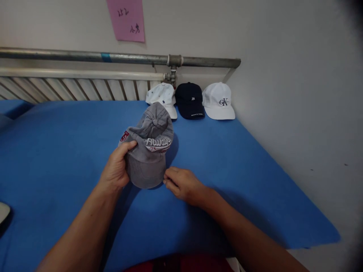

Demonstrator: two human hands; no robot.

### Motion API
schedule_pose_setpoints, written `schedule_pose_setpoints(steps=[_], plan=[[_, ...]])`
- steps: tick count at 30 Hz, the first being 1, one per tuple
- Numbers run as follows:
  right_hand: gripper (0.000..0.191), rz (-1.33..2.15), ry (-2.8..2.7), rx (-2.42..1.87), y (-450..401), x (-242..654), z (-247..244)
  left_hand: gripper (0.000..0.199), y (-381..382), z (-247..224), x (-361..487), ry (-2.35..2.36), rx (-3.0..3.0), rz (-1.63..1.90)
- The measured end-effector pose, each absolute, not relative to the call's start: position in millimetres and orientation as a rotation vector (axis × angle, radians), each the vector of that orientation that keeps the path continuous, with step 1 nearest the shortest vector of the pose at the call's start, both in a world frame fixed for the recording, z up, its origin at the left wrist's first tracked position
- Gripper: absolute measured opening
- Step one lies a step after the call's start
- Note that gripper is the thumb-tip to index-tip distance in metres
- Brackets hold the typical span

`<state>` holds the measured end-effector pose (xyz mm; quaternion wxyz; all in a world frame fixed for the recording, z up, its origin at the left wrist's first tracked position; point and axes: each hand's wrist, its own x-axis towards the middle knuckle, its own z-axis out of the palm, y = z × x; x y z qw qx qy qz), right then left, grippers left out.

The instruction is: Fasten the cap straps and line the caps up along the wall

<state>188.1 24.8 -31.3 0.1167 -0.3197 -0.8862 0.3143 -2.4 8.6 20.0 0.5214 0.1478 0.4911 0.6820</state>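
A grey baseball cap point(150, 156) with raised white lettering and a red patch on its side is held over the blue surface, brim toward me. My left hand point(116, 166) grips its left side, thumb on top near the patch and the other fingers hidden beneath. At the right edge of the brim, my right hand point(184, 185) is closed, its curled fingertips pinching the rim. Beyond the grey cap, a white cap with a small dark emblem point(164, 92), a black cap point(190, 100) and a white cap with dark letters point(218, 100) stand side by side.
The blue-covered table point(227, 162) meets a wall on the right. A white radiator point(85, 88) and a metal pipe point(127, 57) run along the back, under a pink paper point(127, 19). A pale object point(3, 212) shows at the left edge.
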Motion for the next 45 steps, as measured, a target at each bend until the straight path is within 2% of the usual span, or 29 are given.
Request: schedule_pose_setpoints(steps=[45], plan=[[0.012, 0.883, -2.636, -0.942, 24.2, 188.8, -32.8, 0.014, 11.7, 16.3, -4.5, 1.202, 0.299, 1.640]])
